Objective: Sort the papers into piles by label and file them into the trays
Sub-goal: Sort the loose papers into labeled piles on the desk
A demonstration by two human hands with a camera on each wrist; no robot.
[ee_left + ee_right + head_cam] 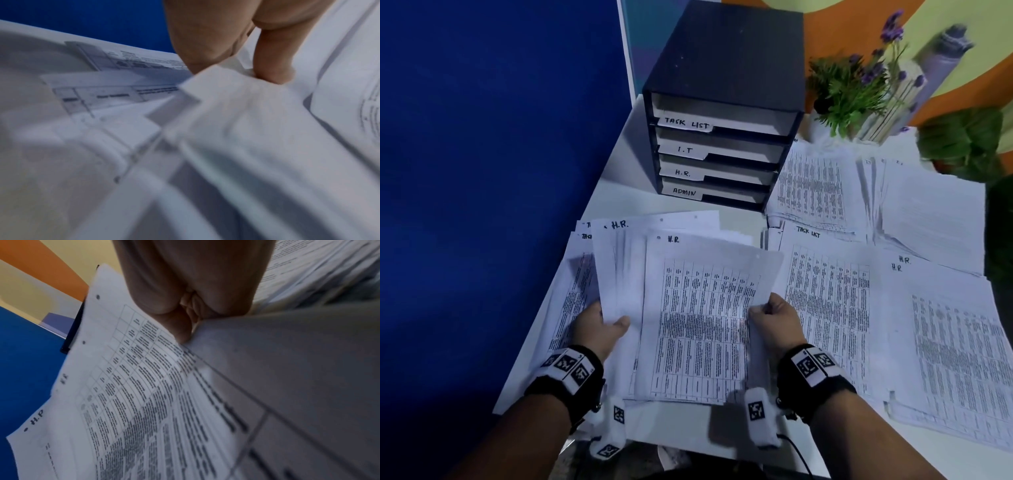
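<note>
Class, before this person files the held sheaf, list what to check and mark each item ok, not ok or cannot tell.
1. Top sheet reads H.R.: ok.
2. Every sheet in the sheaf is H.R.: cannot tell; two labels show, the rest are hidden.
3. Both hands grip: ok; left hand holds the sheaf's left edge, right hand pinches the top sheet's right edge.
4. Sheets squared up: not ok; they are fanned out.
5. H.R. tray has room: cannot tell; its inside is in shadow.
6. Way to the trays is clear: ok.
</note>
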